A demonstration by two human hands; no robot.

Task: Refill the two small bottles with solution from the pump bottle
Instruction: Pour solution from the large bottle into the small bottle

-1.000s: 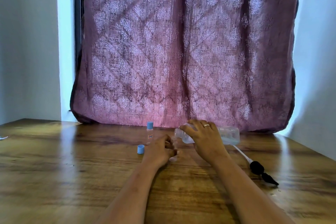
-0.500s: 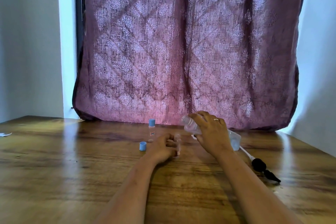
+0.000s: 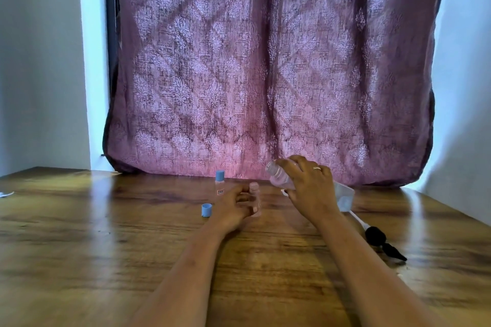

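Observation:
My left hand holds a small clear bottle upright on the wooden table; the bottle has no cap. Its blue cap stands on the table just left of that hand. A second small bottle with a blue cap stands behind. My right hand grips the large clear pump bottle, tilted with its open neck pointing up and left, above and right of the uncapped bottle. The pump head, black with a white tube, lies on the table to the right.
A purple patterned curtain hangs behind the table's far edge. White walls close in on both sides. A scrap of white paper lies at the far left edge of the table.
My right hand has raised the pump bottle and tipped its neck upward, away from the small bottle. The small bottle in my left hand now stands upright on the table.

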